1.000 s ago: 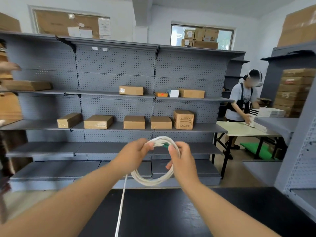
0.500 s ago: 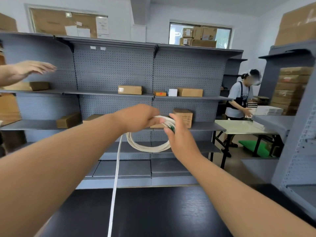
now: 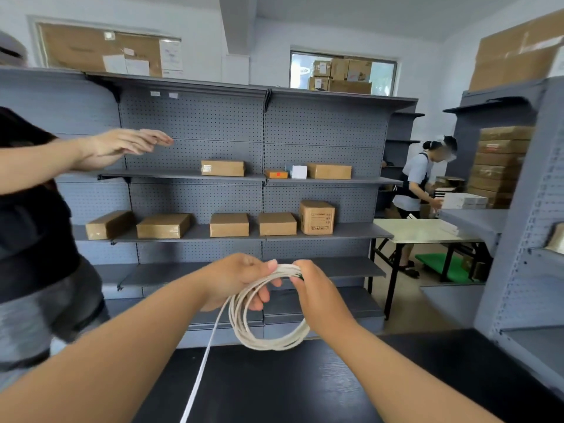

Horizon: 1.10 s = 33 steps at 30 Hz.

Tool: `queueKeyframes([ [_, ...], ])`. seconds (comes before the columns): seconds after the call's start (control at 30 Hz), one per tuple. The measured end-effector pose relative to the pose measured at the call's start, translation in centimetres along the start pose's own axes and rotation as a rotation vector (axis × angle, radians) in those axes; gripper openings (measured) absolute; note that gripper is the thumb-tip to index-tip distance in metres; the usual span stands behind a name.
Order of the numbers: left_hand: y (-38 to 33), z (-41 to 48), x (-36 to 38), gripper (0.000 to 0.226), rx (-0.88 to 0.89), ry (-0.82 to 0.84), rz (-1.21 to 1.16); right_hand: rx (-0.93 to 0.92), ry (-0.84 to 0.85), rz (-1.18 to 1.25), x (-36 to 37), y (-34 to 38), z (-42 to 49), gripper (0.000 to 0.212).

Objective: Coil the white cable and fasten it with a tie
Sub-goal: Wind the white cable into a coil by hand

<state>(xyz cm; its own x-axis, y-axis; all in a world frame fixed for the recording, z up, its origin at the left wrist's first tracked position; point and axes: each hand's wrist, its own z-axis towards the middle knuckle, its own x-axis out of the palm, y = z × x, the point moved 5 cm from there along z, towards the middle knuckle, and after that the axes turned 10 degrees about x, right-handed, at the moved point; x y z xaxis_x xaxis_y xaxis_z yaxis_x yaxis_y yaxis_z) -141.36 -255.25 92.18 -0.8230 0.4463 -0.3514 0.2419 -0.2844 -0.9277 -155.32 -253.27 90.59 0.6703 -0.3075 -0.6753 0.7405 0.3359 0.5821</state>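
- Two hands share one hold. The left hand (image 3: pixel 238 280) and the right hand (image 3: pixel 316 290) both grip the top of the coil, close together, with the thumbs almost meeting.
- The left hand's fingers curl through the loop from the left, thumb laid over the strands. The right hand's fingers wrap the bundled strands from the right.
- The white cable (image 3: pixel 268 341) hangs from that hold as a round coil of several turns. It is in the air in front of the person, its lowest arc above the far edge of the dark table (image 3: pixel 320 389).
- A loose tail (image 3: pixel 205 358) leaves the left side of the coil, slants down across the table and runs out at the near edge of the view. How much of it remains cannot be seen.
- A green bit (image 3: pixel 301 274) shows at the right fingertips. It is too small to tell whether it is a tie or a plug.
- The coiling looks well along but not finished, since the tail has yet to be wound in. No tie can be seen round the strands, so the fastening seems wholly left to do.
- Farther off stands grey pegboard shelving (image 3: pixel 195 123) carrying cardboard boxes (image 3: pixel 229 225).
- Another person's hand (image 3: pixel 122 143) reaches in at the far left.
- A third person (image 3: pixel 416 178) works at a white table (image 3: pixel 421 230) at the far right.
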Motion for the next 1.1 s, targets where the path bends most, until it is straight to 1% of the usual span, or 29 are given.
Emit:
queueKeyframes([
  [0.07,0.7,-0.5,0.3,0.044,-0.033,0.015,-0.081,-0.008,0.035,-0.025,0.3,-0.2,-0.3,0.019],
  [0.2,1.7,-0.8,0.8,0.047,-0.021,-0.026,-0.102,-0.006,0.058,-0.051,0.7,-0.5,-0.7,0.022],
  [0.27,2.4,-0.8,1.0,0.042,-0.01,-0.046,-0.11,0.019,0.048,-0.046,0.7,-0.7,-0.6,0.021],
  [0.37,3.3,-1.2,1.0,0.032,0.006,-0.085,-0.181,0.105,-0.018,0.013,0.2,-1.6,-0.3,0.02],
  [0.43,4.0,-1.5,1.0,0.036,0.014,-0.121,-0.275,0.175,-0.074,0.057,-0.2,-2.4,-0.2,0.02],
  [0.53,4.5,-1.8,1.6,0.033,0.062,-0.182,-0.296,0.246,-0.131,0.101,-0.1,-3.2,-0.4,0.019],
  [0.67,4.4,-2.2,2.9,0.027,0.128,-0.365,-0.301,0.307,-0.206,0.136,0.3,-3.7,-0.9,0.02],
  [0.73,4.5,-2.4,3.2,0.024,0.153,-0.452,-0.247,0.319,-0.236,0.146,0.3,-3.7,-1.2,0.02],
  [0.8,4.4,-2.6,3.4,0.019,0.202,-0.51,-0.135,0.32,-0.257,0.158,0.3,-3.6,-1.4,0.02],
  [0.9,4.5,-2.9,3.8,0.016,0.265,-0.558,0.035,0.329,-0.281,0.182,0.3,-3.6,-1.7,0.02],
  [1.0,4.6,-3.2,3.8,0.016,0.285,-0.587,0.129,0.349,-0.296,0.216,0.5,-3.6,-2.1,0.022],
  [1.1,4.2,-3.2,3.4,0.02,0.319,-0.624,0.279,0.377,-0.243,0.255,1.2,-3.7,-2.2,0.018],
])
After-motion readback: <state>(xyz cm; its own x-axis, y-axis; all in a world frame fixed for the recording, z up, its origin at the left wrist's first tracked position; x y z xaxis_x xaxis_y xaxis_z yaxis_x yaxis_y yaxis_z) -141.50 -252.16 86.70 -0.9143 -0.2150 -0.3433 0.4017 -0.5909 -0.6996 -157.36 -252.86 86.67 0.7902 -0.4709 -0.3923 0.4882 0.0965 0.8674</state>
